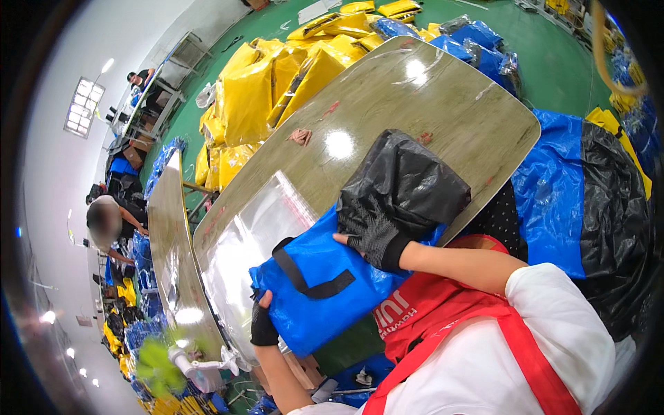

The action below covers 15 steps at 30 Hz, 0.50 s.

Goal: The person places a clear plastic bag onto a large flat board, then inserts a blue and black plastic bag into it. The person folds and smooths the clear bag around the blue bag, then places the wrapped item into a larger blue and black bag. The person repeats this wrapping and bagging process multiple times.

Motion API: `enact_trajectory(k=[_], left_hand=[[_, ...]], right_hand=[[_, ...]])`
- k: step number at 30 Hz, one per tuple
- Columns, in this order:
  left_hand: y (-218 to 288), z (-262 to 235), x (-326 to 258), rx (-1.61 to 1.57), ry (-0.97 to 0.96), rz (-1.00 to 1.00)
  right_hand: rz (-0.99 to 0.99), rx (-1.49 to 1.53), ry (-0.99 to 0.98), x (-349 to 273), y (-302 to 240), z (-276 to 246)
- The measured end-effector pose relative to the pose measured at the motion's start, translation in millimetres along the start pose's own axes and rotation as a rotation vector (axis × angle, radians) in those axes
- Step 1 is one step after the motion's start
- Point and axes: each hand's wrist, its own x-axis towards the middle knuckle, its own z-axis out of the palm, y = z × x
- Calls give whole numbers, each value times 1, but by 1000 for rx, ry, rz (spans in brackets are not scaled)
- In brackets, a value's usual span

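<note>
A blue and black bag (324, 273) with a black strap handle (302, 277) lies across the near edge of the table, its black part (408, 176) creased and pointing away from me. My left hand (264, 324), in a black fingerless glove, grips the bag's lower left corner, thumb on top and the other fingers hidden under it. Flat on the bag, where blue meets black, rests my right hand (373, 232), gloved alike, fingers spread. Clear plastic sleeves (266, 214) lie on the table beside the bag's left side.
The wood-look table (477, 111) carries a small brown cloth scrap (300, 136). Wrapped yellow bags (256, 86) are heaped beyond it. A large blue and black bag pile (553, 187) stands at right. A green-bladed fan (162, 366) is at lower left. Two people work at left.
</note>
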Motion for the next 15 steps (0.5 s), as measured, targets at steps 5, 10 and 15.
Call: enact_trajectory(k=[5, 10, 15], left_hand=[[20, 176, 61, -200, -130, 332], [-67, 316, 142, 447, 61, 558], [-70, 323, 148, 1033, -170, 1206]], right_hand=[[43, -166, 96, 1, -5, 8], [-212, 84, 176, -60, 10, 18], [-200, 190, 213, -91, 25, 23]])
